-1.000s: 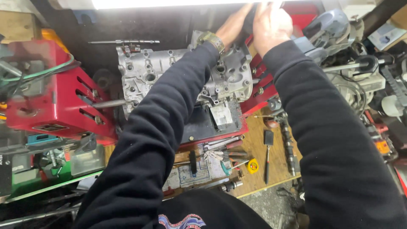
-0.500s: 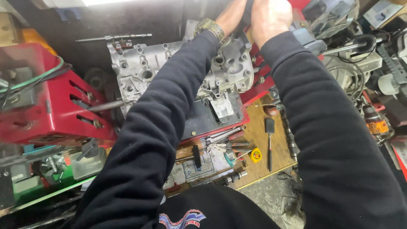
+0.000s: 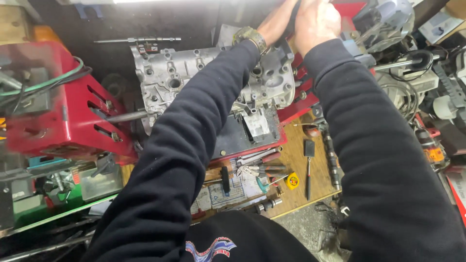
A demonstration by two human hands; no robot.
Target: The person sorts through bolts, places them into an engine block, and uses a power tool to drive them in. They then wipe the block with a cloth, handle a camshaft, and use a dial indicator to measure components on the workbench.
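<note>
A wooden bench [image 3: 296,155] carries a red stand [image 3: 296,114], wrenches [image 3: 259,162], papers [image 3: 228,189] and a camshaft [image 3: 332,160].

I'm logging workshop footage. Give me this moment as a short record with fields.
Left hand: gripping a dark part at the top edge, above the grey cast-metal engine case
Right hand: closed on the same dark part
Support: red metal stand
Bench: wooden board with black-handled screwdriver
Unclear: what the dark part is

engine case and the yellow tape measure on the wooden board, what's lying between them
In the head view, between the engine case and the yellow tape measure lie a dark plate and a cluster of wrenches.
</note>
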